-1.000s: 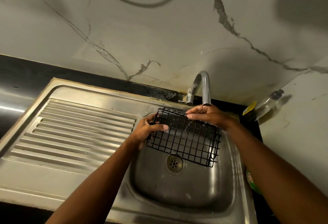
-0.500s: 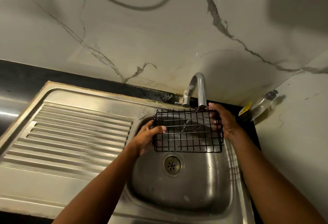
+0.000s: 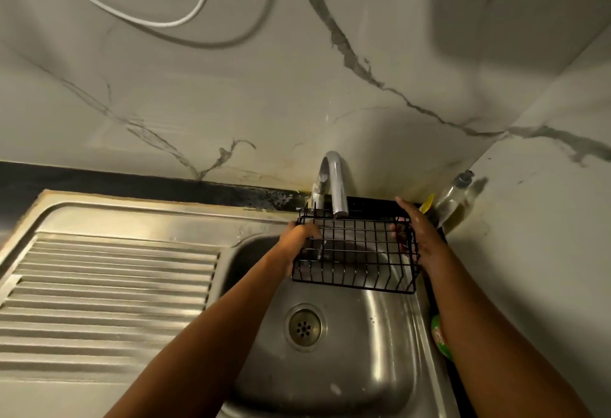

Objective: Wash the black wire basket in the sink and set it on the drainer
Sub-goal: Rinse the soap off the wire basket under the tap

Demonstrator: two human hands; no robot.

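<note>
The black wire basket (image 3: pixel 357 255) hangs over the back of the steel sink bowl (image 3: pixel 363 368), right under the tap spout (image 3: pixel 338 186). My left hand (image 3: pixel 297 242) grips its left end, fingers curled over the wires. My right hand (image 3: pixel 415 235) holds the right end, thumb inside and fingers outside. The basket's open side faces up and toward me. The ribbed drainer (image 3: pixel 109 288) lies to the left of the bowl.
A drain strainer (image 3: pixel 304 325) sits in the bowl floor. A clear soap bottle (image 3: pixel 453 199) with a yellow label stands in the back right corner. A green item (image 3: pixel 439 338) lies on the sink's right rim. A white cable (image 3: pixel 158 20) hangs on the marble wall.
The basket has turned level and risen closer to the tap spout. My right hand slid from the top edge to the basket's right end.
</note>
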